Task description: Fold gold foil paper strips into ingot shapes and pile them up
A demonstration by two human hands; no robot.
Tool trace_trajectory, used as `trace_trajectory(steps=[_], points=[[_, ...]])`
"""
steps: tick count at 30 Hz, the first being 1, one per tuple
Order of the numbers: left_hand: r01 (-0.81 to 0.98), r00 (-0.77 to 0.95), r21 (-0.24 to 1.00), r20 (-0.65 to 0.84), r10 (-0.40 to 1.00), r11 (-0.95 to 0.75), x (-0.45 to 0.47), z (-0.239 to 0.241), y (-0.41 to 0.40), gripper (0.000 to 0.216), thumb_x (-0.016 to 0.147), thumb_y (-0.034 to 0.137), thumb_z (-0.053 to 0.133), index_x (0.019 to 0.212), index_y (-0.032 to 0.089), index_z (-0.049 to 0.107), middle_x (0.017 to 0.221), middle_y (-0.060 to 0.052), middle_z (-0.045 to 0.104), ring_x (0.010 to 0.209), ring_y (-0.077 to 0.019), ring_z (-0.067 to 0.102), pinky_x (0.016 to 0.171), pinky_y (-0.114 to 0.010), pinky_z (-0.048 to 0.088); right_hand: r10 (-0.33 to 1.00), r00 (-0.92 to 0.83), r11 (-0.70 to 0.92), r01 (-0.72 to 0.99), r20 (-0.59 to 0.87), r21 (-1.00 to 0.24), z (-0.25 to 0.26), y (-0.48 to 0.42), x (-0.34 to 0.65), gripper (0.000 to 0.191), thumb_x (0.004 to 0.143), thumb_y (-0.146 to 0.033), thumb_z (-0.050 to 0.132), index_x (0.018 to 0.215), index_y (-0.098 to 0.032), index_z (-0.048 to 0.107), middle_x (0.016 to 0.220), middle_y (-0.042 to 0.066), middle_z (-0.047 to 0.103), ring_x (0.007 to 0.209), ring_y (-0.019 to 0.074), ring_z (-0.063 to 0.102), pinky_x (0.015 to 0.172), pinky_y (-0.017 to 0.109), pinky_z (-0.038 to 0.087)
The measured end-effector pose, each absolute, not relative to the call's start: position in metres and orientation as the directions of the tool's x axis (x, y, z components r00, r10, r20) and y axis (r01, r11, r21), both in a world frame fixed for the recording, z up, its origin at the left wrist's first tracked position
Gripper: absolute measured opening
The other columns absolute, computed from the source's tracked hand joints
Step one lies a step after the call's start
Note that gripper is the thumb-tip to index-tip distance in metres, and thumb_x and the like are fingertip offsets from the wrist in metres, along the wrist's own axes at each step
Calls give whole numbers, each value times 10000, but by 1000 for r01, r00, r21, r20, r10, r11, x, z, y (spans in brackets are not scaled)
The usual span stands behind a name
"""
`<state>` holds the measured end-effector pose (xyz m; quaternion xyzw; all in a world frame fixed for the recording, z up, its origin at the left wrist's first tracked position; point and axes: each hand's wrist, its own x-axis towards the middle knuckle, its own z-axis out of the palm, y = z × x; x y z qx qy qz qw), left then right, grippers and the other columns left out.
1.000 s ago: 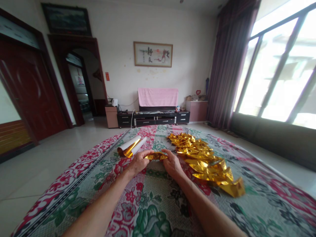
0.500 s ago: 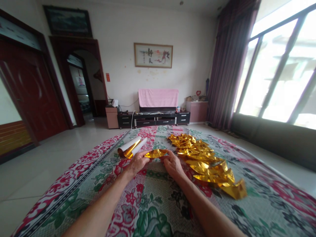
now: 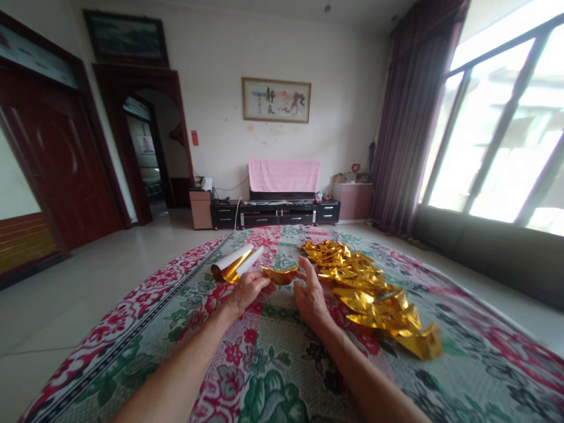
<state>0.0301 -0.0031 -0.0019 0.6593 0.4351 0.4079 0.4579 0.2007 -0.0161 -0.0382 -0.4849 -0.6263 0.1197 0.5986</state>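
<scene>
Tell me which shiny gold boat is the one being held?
Find the big flowered cloth spread out in front of the person. Near its middle, the left hand pinches one folded gold piece, with the right hand open beside it. It sits between the gold paper roll and the gold pile, and it alone is held.

Gold foil ingot (image 3: 281, 274): one shiny piece, folded boat-shaped, pointed ends raised, hollow side up, roughly level. Pinched at its left end by the left hand (image 3: 247, 289). Position: just left of the pile of folded gold pieces (image 3: 370, 294).
</scene>
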Motion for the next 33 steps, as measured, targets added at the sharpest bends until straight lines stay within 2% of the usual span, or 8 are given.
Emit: trace_trajectory(steps=[5,12,21,24,26,28,31,33], points=[[144,295,958,199,935,-249,30,-11,5,306,692,254,500,906,133,682,737,-26,698,694,-151,627,698,-264,481,736,135,517,523,664,-678,-34,-18,200,481,724,-142,407,1197,-175,486,1171,93,554,1053,185,534,924,339,429],[347,256,859,298,920,-375,32,-16,6,341,683,234,491,943,136,689,791,-19,701,747,-170,610,690,-258,456,723,116,521,556,681,-648,-31,-20,201,413,688,-112,409,1067,-165,563,1086,91,586,1021,186,543,905,328,435],[414,267,780,389,882,-470,34,-15,2,284,713,237,488,896,157,690,814,-23,703,807,-179,622,736,-250,466,723,144,495,574,676,-652,-31,-20,202,245,695,-107,424,827,-171,620,1044,94,613,993,184,563,893,321,430],[415,207,785,411,888,-460,35,-21,4,394,682,160,473,1047,140,621,856,-36,691,785,-165,625,727,-252,484,715,150,490,590,683,-642,-33,-19,202,236,710,-103,422,808,-174,624,1026,90,618,973,180,572,880,317,437],[401,116,787,464,878,-469,35,-25,5,570,662,114,452,1230,141,484,973,-57,666,749,-144,625,703,-256,502,686,161,500,604,709,-621,-35,-18,202,242,712,-89,412,803,-174,620,1010,88,618,949,177,577,859,314,447],[435,83,710,581,810,-554,34,-27,4,637,648,80,426,1280,161,426,1119,-77,610,790,-142,622,753,-279,509,658,158,513,622,736,-592,-35,-18,201,250,717,-75,400,802,-172,615,1004,91,613,916,173,581,830,306,458],[536,167,473,752,637,-699,35,-27,2,576,642,54,407,1196,173,512,1221,-80,547,1045,-195,552,949,-351,435,639,133,518,653,758,-552,-35,-22,199,254,746,-74,380,810,-169,607,1029,101,596,901,173,578,806,298,464],[586,220,353,797,562,-729,36,-27,1,497,668,60,409,1130,171,555,1222,-84,541,1152,-212,481,1013,-370,383,632,119,519,669,766,-532,-33,-24,198,254,765,-80,368,818,-168,601,1052,108,583,922,178,571,811,303,462]])
